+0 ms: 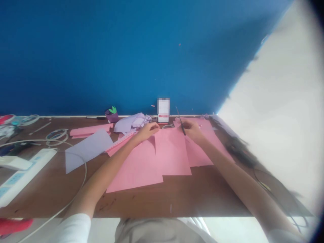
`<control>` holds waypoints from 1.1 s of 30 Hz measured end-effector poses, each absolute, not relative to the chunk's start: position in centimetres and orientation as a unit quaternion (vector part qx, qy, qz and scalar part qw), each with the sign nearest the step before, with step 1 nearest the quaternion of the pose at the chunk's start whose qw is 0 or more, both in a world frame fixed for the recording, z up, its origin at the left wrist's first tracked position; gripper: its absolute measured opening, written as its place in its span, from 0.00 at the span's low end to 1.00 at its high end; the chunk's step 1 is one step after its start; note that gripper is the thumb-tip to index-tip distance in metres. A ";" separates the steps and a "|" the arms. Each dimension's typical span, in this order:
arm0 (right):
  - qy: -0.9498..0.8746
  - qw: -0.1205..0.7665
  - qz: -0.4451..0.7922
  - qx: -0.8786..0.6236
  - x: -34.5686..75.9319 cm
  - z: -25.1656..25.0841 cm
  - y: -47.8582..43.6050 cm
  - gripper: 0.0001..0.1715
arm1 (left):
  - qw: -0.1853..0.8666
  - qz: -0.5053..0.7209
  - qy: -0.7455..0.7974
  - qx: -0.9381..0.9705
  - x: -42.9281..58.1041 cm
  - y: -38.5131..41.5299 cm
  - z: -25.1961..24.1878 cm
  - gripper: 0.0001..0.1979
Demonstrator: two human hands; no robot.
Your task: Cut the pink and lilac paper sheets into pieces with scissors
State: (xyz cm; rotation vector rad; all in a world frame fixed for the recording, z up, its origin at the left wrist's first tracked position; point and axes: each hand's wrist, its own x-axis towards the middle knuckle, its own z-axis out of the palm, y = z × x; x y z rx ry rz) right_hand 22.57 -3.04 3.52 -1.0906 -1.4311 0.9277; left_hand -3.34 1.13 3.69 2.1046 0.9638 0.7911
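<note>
Hands: left hand [149, 131] curled at pink paper [172, 155], grip unclear | right hand [192, 131] pinching black scissors [180, 118] just above sheet

Pink paper sheets [172, 155]; pale lilac paper [87, 150]; deep blue wall [126, 57]; apparently reddish-brown wood-grain desk [177, 199].

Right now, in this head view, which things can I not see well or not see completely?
The handles of the dark scissors: hidden by the right hand.
The part of the pink paper under the left hand: covered by that hand.
The white box by the wall: its front is blurred.
The dark cables at right: blurred.
The red thing: cut off by the bottom-left edge.
</note>
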 end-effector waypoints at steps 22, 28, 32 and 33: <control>-0.542 0.588 0.348 -0.489 22.1 5.9 -4.3 0.20 | 0.136 0.367 0.361 0.847 -0.5 -2.5 3.5 0.13; -0.617 0.564 0.389 -0.386 19.8 6.1 -5.4 0.20 | 0.434 0.385 0.312 0.752 2.6 -5.5 3.8 0.28; -0.648 0.543 0.407 -0.346 18.9 5.5 -5.5 0.21 | 0.500 0.424 0.267 0.706 3.2 -5.2 3.4 0.30; -0.651 0.539 0.412 -0.341 18.8 5.4 -5.5 0.21 | 0.511 0.428 0.262 0.698 3.2 -5.0 3.2 0.31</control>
